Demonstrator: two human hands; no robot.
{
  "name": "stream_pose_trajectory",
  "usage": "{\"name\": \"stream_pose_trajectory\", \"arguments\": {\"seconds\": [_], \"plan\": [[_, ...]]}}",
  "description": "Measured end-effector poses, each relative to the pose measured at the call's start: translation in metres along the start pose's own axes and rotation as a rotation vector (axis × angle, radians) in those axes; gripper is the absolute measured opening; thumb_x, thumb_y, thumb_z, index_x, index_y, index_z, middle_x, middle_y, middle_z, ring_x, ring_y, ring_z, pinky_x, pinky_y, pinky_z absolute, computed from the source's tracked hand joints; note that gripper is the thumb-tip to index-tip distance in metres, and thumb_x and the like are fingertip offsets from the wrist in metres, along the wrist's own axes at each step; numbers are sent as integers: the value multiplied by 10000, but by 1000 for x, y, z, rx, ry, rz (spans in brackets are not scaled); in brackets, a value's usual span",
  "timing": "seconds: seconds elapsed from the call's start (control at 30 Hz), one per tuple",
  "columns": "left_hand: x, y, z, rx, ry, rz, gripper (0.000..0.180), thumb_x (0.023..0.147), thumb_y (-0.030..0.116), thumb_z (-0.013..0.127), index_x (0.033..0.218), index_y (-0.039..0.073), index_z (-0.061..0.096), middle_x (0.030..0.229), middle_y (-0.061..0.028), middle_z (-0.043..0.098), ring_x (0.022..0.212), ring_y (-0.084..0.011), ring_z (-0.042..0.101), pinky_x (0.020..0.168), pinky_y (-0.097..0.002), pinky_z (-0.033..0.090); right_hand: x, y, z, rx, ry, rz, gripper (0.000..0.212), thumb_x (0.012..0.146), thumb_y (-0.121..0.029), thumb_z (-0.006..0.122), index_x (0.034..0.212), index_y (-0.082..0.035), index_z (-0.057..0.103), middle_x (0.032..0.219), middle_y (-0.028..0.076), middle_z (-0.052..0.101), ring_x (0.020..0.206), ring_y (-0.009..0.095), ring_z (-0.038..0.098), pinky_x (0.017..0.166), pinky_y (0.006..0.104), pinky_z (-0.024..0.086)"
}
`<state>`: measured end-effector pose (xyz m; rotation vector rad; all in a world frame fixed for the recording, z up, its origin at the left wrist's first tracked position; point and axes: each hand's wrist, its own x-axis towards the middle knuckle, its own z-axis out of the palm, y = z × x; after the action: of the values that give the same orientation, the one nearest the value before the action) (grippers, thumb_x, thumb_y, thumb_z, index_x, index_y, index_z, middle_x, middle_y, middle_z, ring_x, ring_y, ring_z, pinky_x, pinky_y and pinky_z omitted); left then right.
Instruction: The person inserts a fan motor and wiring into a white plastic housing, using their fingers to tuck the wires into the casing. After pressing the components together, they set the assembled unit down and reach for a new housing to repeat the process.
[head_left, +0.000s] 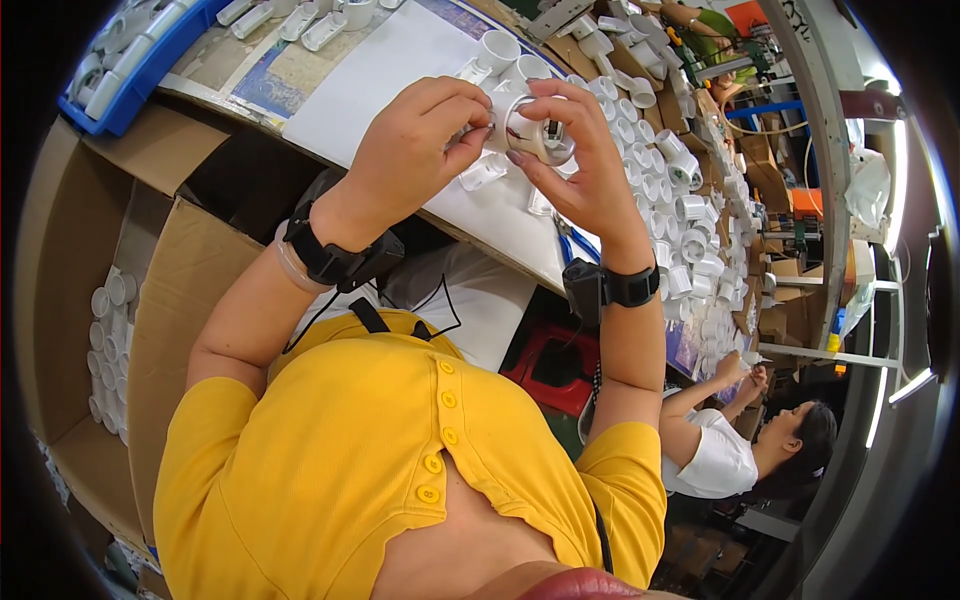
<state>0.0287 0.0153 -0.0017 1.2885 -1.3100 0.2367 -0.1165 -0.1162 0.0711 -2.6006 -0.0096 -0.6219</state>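
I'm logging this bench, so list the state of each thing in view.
White housing: held, open end showing
Right hand: gripping the housing
Left hand: fingers pinched together, at the housing's left side
Cardboard box: open, white parts inside
Blue tray: uncovered, holding white parts
White cups: crowded together
White sheet: lying flat
Blue-handled pliers: lying down, jaws unclear
Black wrist straps: fastened

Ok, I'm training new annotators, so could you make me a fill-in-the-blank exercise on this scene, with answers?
The fingers of the right hand curve around a hollow, cylindrical plastic part coloured ____.
Of the person's wrists, the ____ one is nearer the blue-handled hand tool.
The rectangular plastic bin at upper left is ____.
The yellow short-sleeved top has a row of round ____.
Missing words: white; right; blue; buttons.
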Motion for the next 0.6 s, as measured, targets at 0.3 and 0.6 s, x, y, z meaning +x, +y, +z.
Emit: {"name": "stream_pose_trajectory", "arguments": {"seconds": [0.3,0.6], "plan": [[1,0,-2,39,-8,14,144,715,-17,680,827,24,600,937,-70,626,824,-248,596,724,-317,510,5,-11,-10,-149,-48,92,459,712,-119,798,1126,-106,600,1180,86,554,1096,258,551,863,332,467],[1,-1,-5,6,-55,-60,148,696,-21,679,792,17,572,951,-76,620,835,-247,596,723,-317,508,7,-8,-14,-126,-87,-2,548,707,-132,797,1214,-125,591,1222,89,567,1108,286,562,898,348,477]]}}
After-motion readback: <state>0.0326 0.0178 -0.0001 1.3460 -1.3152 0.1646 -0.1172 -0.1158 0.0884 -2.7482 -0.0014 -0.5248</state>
